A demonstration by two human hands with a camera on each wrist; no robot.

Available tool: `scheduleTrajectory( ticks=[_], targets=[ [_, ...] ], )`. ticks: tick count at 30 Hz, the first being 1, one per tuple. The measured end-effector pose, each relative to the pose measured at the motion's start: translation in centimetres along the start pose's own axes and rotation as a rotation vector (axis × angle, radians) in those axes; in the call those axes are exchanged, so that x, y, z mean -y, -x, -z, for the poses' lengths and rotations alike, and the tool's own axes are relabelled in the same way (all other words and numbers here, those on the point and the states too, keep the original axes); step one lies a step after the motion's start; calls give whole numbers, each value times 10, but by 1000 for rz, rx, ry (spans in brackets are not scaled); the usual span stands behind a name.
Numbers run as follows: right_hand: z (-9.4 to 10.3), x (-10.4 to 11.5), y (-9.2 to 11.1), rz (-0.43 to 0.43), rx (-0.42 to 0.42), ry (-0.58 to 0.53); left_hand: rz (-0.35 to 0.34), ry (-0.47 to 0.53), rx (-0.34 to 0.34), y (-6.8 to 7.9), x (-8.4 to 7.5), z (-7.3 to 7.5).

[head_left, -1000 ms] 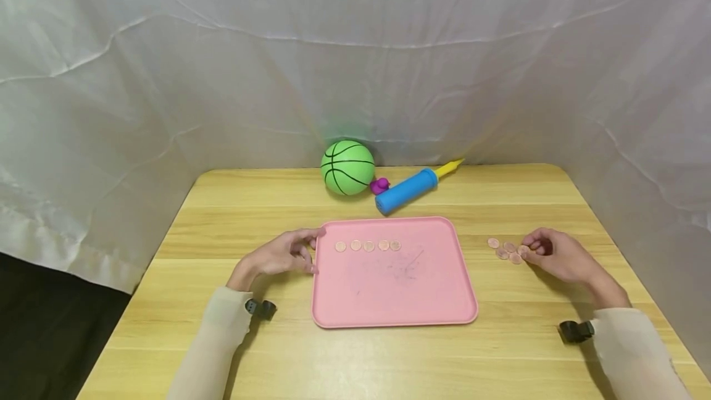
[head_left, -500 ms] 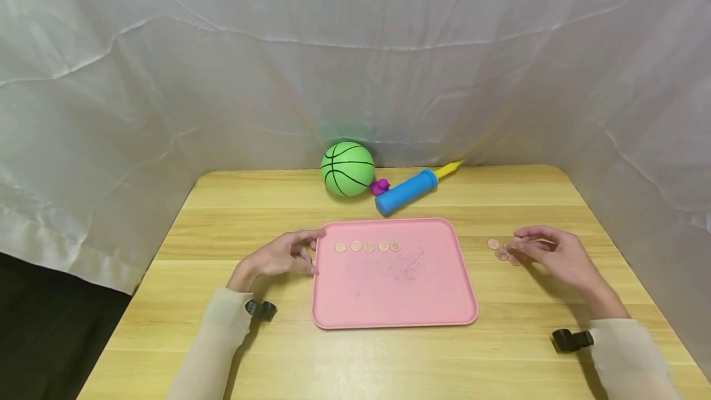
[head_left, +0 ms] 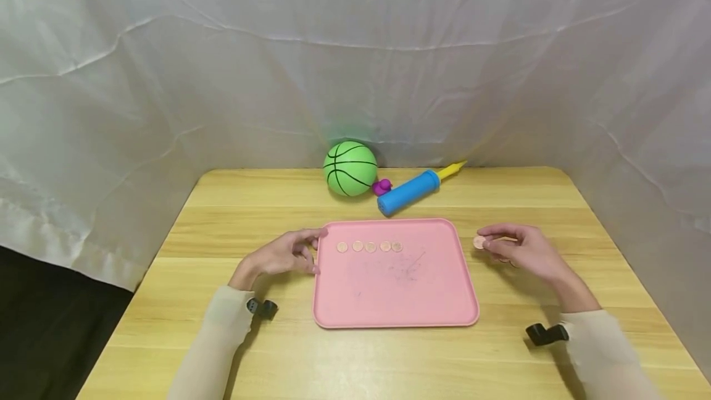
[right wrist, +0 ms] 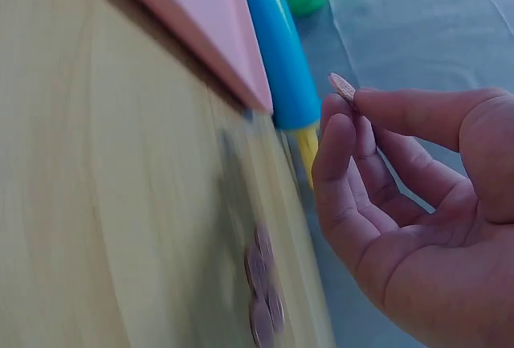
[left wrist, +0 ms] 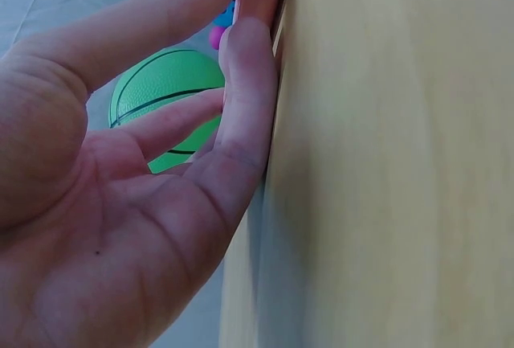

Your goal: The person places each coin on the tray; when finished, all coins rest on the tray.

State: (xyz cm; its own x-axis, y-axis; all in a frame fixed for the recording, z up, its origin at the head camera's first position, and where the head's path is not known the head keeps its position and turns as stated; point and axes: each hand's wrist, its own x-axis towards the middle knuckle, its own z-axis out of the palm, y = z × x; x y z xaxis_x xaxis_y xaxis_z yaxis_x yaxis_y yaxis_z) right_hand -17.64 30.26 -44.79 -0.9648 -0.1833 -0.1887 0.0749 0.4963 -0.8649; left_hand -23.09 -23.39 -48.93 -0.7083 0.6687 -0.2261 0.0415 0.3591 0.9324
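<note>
My right hand (head_left: 528, 255) pinches a copper coin (head_left: 479, 242) between thumb and fingertips, just right of the pink tray (head_left: 400, 316). In the right wrist view the coin (right wrist: 342, 86) is held up off the table, at the thumb tip. Behind and below that hand several loose coins (right wrist: 259, 272) lie overlapping on the table, mostly hidden in the head view. My left hand (head_left: 283, 253) holds the tray's left rim, thumb and fingers at its edge. Along the tray's upper left part lies a row of several copper coins (head_left: 358, 245).
Behind the tray a green ball (head_left: 350, 168) stands by the curtain. Beside it are a small purple duck (head_left: 382, 187) and a blue hand pump (head_left: 410, 193) with a yellow nozzle. A pale curtain closes off the table's back and sides.
My right hand has lifted a coin from the loose group and moved left with it toward the tray. The left hand and the row of coins stay as they were.
</note>
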Motion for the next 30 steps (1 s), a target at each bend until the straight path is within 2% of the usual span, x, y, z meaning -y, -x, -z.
scheduleTrajectory(
  ticks=[11, 17, 30],
  targets=[
    [-29, 25, -18, 52, 89, -95, -8, 15, 10, -3, 0, -1],
    [-47, 32, -29, 59, 137, -98, -5, 17, 13, -5, 1, 0],
    [-97, 47, -56, 146, 250, -119, 0, 19, 14, -2, 1, -1]
  ],
)
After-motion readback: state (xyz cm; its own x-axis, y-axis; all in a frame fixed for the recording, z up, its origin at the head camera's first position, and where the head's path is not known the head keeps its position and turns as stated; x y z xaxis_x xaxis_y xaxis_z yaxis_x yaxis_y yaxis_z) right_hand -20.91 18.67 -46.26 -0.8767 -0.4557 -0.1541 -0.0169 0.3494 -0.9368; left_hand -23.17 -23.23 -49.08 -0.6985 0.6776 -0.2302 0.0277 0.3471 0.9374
